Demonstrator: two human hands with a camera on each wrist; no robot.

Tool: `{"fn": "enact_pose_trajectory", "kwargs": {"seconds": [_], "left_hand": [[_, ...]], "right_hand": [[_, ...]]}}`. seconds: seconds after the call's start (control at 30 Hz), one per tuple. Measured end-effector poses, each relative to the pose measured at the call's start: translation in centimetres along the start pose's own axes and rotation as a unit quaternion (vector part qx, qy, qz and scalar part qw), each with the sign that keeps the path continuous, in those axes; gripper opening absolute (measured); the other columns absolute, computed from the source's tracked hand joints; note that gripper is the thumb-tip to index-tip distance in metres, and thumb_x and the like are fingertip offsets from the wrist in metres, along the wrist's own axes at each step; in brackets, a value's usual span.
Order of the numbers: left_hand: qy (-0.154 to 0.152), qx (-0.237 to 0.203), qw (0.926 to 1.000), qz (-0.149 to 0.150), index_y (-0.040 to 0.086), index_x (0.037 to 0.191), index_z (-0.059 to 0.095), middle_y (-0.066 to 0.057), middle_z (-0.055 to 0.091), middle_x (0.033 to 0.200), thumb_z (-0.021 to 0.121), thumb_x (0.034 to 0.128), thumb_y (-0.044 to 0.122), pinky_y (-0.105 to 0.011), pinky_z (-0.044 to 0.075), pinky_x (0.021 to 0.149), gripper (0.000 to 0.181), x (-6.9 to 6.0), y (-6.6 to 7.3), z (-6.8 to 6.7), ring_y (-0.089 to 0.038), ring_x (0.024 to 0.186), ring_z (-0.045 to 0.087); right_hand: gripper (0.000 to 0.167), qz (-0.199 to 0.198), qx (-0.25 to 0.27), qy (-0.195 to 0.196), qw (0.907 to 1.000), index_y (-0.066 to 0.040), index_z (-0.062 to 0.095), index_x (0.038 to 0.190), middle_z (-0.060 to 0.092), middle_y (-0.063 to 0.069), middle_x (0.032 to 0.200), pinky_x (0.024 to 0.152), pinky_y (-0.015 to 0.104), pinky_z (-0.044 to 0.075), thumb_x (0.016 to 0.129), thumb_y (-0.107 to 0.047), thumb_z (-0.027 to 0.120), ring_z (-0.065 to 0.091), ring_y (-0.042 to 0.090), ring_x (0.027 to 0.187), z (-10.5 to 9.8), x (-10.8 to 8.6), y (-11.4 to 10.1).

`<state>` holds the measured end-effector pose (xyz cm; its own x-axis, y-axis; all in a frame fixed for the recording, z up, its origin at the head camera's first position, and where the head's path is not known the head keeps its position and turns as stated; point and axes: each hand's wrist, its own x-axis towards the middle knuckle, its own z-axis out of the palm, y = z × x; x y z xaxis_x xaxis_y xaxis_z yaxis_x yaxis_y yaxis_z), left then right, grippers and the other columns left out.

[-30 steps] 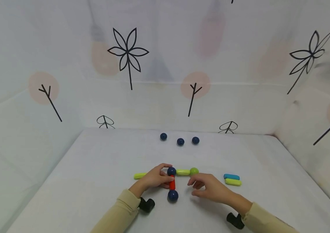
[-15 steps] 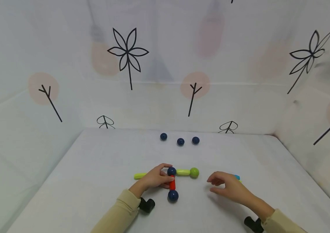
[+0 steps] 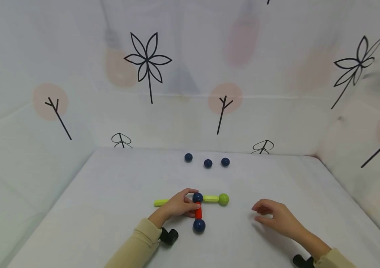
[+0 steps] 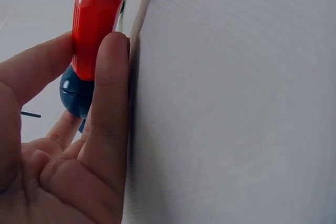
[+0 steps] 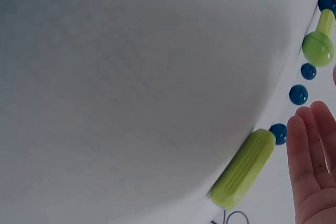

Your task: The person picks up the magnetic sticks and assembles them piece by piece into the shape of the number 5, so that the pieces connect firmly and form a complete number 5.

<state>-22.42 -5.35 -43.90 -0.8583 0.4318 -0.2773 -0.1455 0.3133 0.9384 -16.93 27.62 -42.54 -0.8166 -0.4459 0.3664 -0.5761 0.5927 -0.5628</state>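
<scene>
Right hand has moved right, grip apart, likely fetching: next, pinch the green stick; left hand clamps the red stick

A person's left grip holds a red rod joining two dark blue balls on a white tabletop. The right grip, loosely curved, hovers right of a green ball.
</scene>
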Motion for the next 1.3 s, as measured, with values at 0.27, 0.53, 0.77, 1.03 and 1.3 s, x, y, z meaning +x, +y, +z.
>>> {"fn": "enact_pose_trajectory", "kwargs": {"seconds": [0.27, 0.53, 0.77, 1.03, 1.3], "left_hand": [[-0.003, -0.008, 1.0000, 0.002, 0.008, 0.133, 0.043, -0.011, 0.061, 0.086, 0.068, 0.0859, 0.012, -0.033, 0.055, 0.067, 0.053, 0.0, 0.0, -0.1, -0.021, 0.069, 0.065], [-0.003, 0.000, 1.0000, 0.001, 0.009, 0.134, 0.043, -0.010, 0.062, 0.086, 0.068, 0.0860, 0.013, -0.032, 0.055, 0.067, 0.054, 0.3, -0.2, 0.1, -0.021, 0.069, 0.065], [-0.001, 0.004, 1.0000, 0.004, 0.009, 0.134, 0.043, -0.010, 0.062, 0.086, 0.067, 0.0863, 0.013, -0.032, 0.055, 0.067, 0.054, 0.2, -0.3, 0.0, -0.021, 0.069, 0.065], [0.000, -0.001, 1.0000, -0.002, 0.009, 0.134, 0.043, -0.010, 0.062, 0.087, 0.068, 0.0861, 0.012, -0.032, 0.055, 0.067, 0.054, 0.1, -0.1, -0.1, -0.021, 0.069, 0.065], [-0.002, -0.005, 1.0000, -0.002, 0.009, 0.134, 0.043, -0.010, 0.062, 0.087, 0.067, 0.0864, 0.012, -0.032, 0.055, 0.067, 0.054, 0.1, -0.1, 0.0, -0.021, 0.069, 0.065]], "right_hand": [[0.032, -0.010, -0.034, 0.061, 0.9975, -0.010, 0.064, 0.089, 0.066, -0.003, 0.086, 0.065, 0.023, 0.051, 0.065, 0.004, 0.080, 0.062, 0.009, 0.076, -0.4, -0.9, 0.8], [0.034, 0.028, -0.081, 0.068, 0.9940, -0.013, 0.065, 0.088, 0.064, -0.006, 0.086, 0.066, 0.024, 0.052, 0.062, 0.002, 0.082, 0.060, 0.006, 0.077, -1.3, -1.4, 1.6], [0.032, 0.045, -0.098, 0.053, 0.9928, -0.013, 0.064, 0.087, 0.064, -0.007, 0.085, 0.066, 0.028, 0.052, 0.063, 0.001, 0.081, 0.060, 0.005, 0.078, -1.7, -1.4, 2.2], [0.028, 0.093, -0.094, 0.010, 0.9911, -0.012, 0.064, 0.090, 0.064, -0.005, 0.089, 0.066, 0.028, 0.051, 0.068, -0.004, 0.080, 0.059, 0.010, 0.080, -1.8, -1.2, 2.0], [0.026, 0.120, 0.004, -0.112, 0.9864, -0.006, 0.062, 0.096, 0.060, 0.000, 0.090, 0.061, 0.024, 0.049, 0.074, -0.005, 0.076, 0.056, 0.007, 0.076, -1.9, -1.1, 2.1]]}}
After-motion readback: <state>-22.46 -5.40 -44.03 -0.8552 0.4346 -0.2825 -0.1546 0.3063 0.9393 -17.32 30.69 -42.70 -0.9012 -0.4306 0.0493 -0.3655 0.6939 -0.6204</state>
